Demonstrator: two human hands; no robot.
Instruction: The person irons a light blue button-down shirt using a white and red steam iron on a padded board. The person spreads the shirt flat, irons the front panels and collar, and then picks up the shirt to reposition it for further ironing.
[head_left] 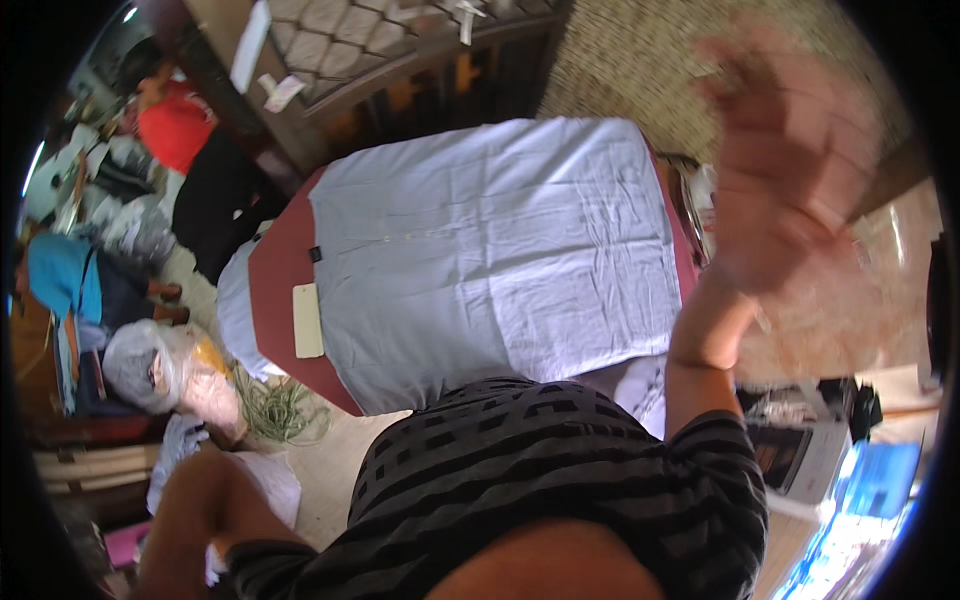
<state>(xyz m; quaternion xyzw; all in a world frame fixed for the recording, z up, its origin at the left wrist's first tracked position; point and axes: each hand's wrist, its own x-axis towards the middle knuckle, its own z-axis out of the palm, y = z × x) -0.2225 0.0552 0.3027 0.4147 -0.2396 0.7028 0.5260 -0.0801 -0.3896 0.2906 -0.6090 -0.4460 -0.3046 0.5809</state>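
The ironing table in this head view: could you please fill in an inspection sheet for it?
Surface: maroon padded table.
Job's things: pale blue shirt spread flat, buttons up.
Clutter: cream flat block on the table's edge; filled plastic bag on the floor.
Hands: right hand raised, blurred, open, holding nothing; left hand not seen.
Cables: green cord bundle on the floor.
Surroundings: wooden lattice partition.

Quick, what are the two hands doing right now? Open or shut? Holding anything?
Right hand: raised, blurred, fingers spread open, holding nothing.
Left hand: out of view; only the bent left arm shows at the lower edge.
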